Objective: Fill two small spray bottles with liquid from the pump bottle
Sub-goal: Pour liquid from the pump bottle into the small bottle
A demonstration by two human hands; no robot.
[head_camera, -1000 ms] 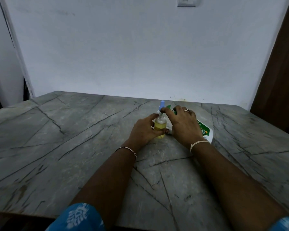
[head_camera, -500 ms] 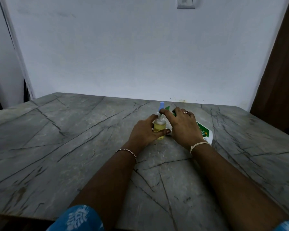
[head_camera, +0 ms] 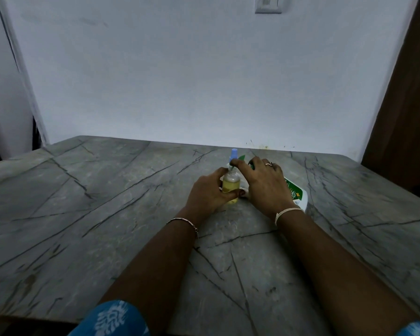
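Left hand (head_camera: pixel 207 192) grips spray bottle (head_camera: pixel 230 185), right hand (head_camera: pixel 264 185) pinches it, pump bottle (head_camera: pixel 295 194) half-hidden

Your right hand (head_camera: pixel 264 185) creeps a little to your left over the pump bottle (head_camera: pixel 296 193): its fingertips (head_camera: pixel 234 163), earlier beside the small spray bottle (head_camera: pixel 231 184), now sit over its neck, just below the blue cap (head_camera: pixel 234 153).

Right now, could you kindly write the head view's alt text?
A left hand grips a small spray bottle of yellow liquid on a grey marble table; the right hand pinches its top, before a white, green-labelled pump bottle.
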